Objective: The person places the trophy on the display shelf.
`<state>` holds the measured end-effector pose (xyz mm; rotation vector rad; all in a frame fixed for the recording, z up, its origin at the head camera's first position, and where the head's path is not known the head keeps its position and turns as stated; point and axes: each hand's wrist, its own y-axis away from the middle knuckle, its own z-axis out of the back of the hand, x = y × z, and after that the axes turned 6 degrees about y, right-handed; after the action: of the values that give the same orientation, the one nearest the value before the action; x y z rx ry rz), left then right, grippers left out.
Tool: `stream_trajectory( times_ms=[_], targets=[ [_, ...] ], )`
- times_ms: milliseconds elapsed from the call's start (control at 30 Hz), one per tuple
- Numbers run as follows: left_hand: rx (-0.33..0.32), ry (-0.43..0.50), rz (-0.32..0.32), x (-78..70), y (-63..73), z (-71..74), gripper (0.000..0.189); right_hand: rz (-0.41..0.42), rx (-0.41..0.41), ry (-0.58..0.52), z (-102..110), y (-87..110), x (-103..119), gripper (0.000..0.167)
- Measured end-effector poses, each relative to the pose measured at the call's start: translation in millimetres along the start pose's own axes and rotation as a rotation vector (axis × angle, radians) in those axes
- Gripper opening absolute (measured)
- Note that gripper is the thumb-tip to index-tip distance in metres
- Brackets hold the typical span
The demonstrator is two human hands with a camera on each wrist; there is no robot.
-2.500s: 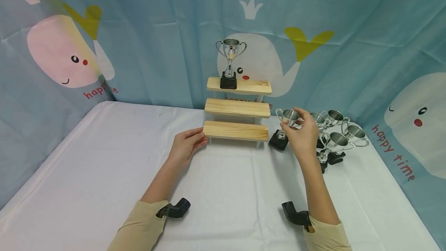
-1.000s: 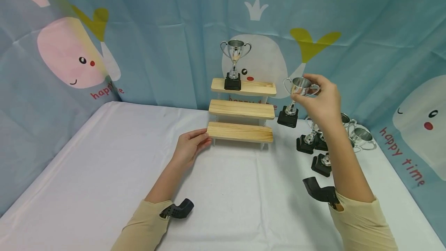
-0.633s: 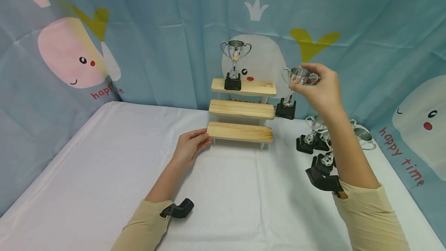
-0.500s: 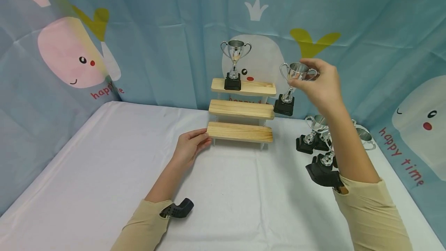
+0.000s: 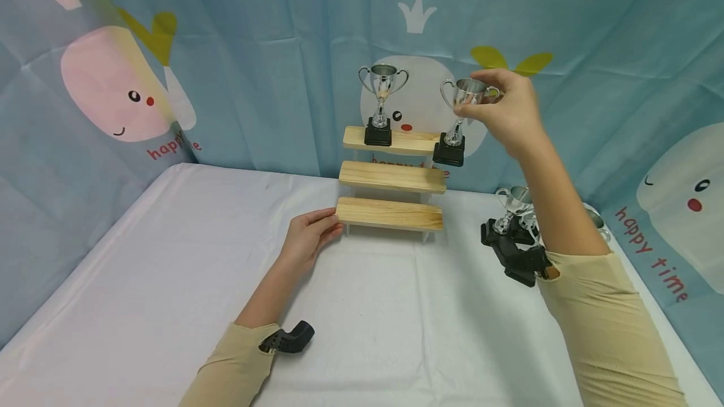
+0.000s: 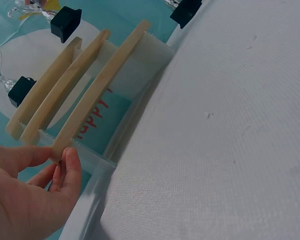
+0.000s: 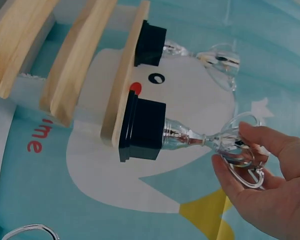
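Observation:
A three-tier wooden display stand (image 5: 390, 212) stands on the white cloth near the back. My left hand (image 5: 307, 240) pinches the left end of its lowest board, thumb above and fingers below in the left wrist view (image 6: 45, 185). One silver trophy cup (image 5: 380, 105) with a black base is upright on the left of the top board. My right hand (image 5: 509, 108) holds a second trophy cup (image 5: 450, 149) by its bowl, slightly tilted, its base at the right end of the top board. Whether that base touches the board I cannot tell.
Several more trophy cups (image 5: 511, 206) stand at the right rear of the table, partly hidden behind my right forearm. A blue curtain (image 5: 254, 80) with whale prints hangs close behind the stand. White cloth (image 5: 362, 319) covers the table.
My right hand has lifted the trophy cup off the table, then moved it up and left to the top board. My left hand keeps its grip on the stand.

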<state>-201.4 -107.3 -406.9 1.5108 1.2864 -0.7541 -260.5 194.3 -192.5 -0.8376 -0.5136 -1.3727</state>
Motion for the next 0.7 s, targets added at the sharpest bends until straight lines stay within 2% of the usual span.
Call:
stream_trajectory(
  times_ms=[267,433,700],
  targets=[
    [-0.005,-0.004,0.0,0.5,-0.7,0.3,0.038,0.039,0.033,-0.005,-4.3,-14.3,5.6,0.067],
    [-0.003,-0.001,0.0,0.3,-0.9,0.4,0.038,0.042,0.071,-0.048,-8.2,-24.0,6.5,0.067],
    [-0.001,0.005,0.0,0.9,-1.2,0.4,0.038,0.07,0.081,-0.081,-18.7,-34.0,6.7,0.065]
  ],
)
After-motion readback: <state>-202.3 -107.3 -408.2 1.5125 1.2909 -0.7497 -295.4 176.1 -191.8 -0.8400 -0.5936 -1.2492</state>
